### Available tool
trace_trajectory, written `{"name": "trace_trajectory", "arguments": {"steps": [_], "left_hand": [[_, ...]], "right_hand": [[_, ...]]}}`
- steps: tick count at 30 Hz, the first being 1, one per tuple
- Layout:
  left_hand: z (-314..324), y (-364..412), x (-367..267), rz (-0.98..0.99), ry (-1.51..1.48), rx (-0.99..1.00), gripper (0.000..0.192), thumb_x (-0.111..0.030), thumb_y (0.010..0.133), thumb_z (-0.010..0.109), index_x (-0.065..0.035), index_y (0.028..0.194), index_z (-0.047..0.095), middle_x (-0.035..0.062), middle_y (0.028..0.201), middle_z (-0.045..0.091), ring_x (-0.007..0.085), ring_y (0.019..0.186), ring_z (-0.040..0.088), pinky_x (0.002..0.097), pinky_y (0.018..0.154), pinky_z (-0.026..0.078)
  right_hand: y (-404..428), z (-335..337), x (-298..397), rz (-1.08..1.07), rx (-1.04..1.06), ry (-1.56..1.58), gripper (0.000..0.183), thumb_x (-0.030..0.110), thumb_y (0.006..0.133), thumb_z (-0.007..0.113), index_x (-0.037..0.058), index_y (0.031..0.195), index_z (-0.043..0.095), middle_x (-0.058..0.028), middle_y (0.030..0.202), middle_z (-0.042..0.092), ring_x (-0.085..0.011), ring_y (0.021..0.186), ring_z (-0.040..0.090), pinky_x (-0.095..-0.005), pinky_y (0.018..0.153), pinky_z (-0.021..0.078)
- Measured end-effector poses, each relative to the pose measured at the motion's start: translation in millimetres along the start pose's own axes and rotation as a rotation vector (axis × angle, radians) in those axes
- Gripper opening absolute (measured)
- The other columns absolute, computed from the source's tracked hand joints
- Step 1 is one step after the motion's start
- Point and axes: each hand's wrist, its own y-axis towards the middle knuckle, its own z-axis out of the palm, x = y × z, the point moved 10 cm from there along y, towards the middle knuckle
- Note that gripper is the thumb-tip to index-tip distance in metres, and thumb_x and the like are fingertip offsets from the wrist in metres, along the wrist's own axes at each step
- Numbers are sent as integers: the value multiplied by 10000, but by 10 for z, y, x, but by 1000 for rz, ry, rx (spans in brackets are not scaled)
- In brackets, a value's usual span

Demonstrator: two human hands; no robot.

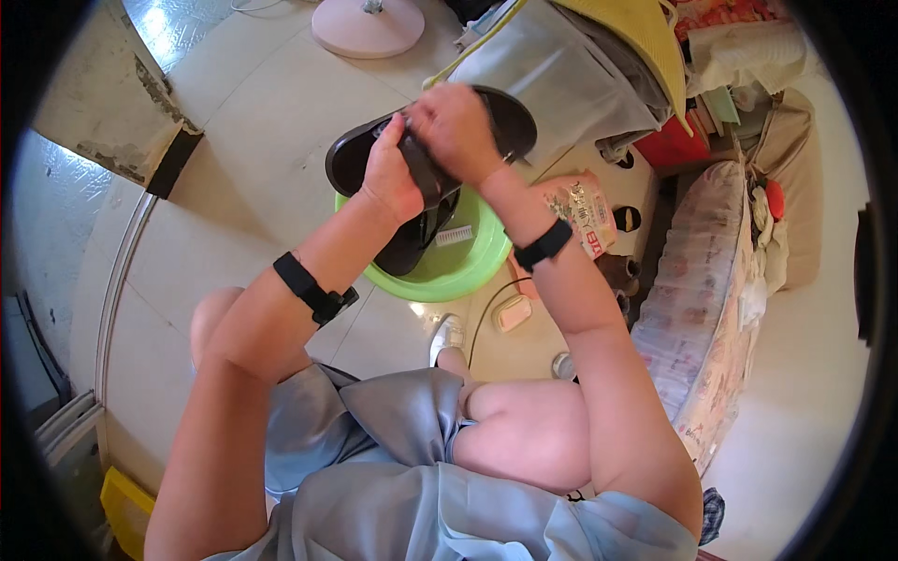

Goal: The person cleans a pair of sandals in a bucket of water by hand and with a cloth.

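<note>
A dark slide sandal [515, 120] with a wide strap is held above a light green plastic basin [438, 289]. My left hand [391, 179] grips it by the strap, thumb raised. My right hand [456, 133] is curled over the sandal's middle and slightly blurred; whether anything is inside its fingers is hidden. Down in the basin another dark sandal [401, 251] leans at the left side. Beside it lies a white-bristled brush [454, 235]. Both wrists wear black bands.
Right of the basin lie a printed pink plastic bag [579, 210], a soap dish [513, 313] and a thin dark cable [479, 322]. A grey fabric container [540, 77] with a yellow edge stands beyond. Further off are a pink round base [368, 26] and a worn wall corner [116, 105].
</note>
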Motion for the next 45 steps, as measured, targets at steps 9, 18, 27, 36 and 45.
{"name": "trace_trajectory", "arguments": {"steps": [9, 18, 27, 36, 45], "left_hand": [[-5, 7, -149, 57, 60, 101, 668, -558, 934, 231, -32, 1281, 454, 117, 1191, 554, 250, 1125, 520, 384, 999, 376], [-102, -72, -46, -61, 167, -36, 554, -491, 919, 379, -33, 1200, 512, 103, 1117, 581, 247, 986, 567, 398, 845, 481], [-19, 9, -372, 32, -43, 89, 490, -373, 938, 390, 13, 1229, 465, 165, 1133, 547, 260, 943, 542, 364, 795, 493], [-1, -68, 62, -62, 89, -22, 504, -404, 925, 400, -43, 1272, 458, 106, 1141, 580, 250, 1027, 563, 442, 937, 426], [-105, 65, 6, -65, 94, 171, 556, -484, 944, 289, -79, 1279, 470, 96, 1205, 560, 241, 1123, 528, 405, 981, 394]], "right_hand": [[-153, 181, 169, 195, -49, 310, 267, 256, 851, 580, 31, 713, 544, -137, 702, 489, -340, 705, 517, -431, 605, 404], [-86, -60, -145, 179, -5, -59, 265, 288, 850, 547, 70, 704, 581, -130, 736, 552, -354, 685, 568, -465, 579, 446], [-297, -230, -307, 257, -103, -216, 217, 236, 822, 597, 82, 678, 547, -115, 698, 521, -341, 627, 553, -446, 542, 443], [-82, -243, -330, 276, -145, -164, 225, 257, 830, 557, 81, 694, 594, -116, 728, 567, -332, 655, 579, -443, 569, 459], [-197, 193, 109, 158, -13, 118, 304, 306, 872, 518, 44, 744, 604, -133, 736, 556, -346, 694, 552, -432, 607, 438]]}}
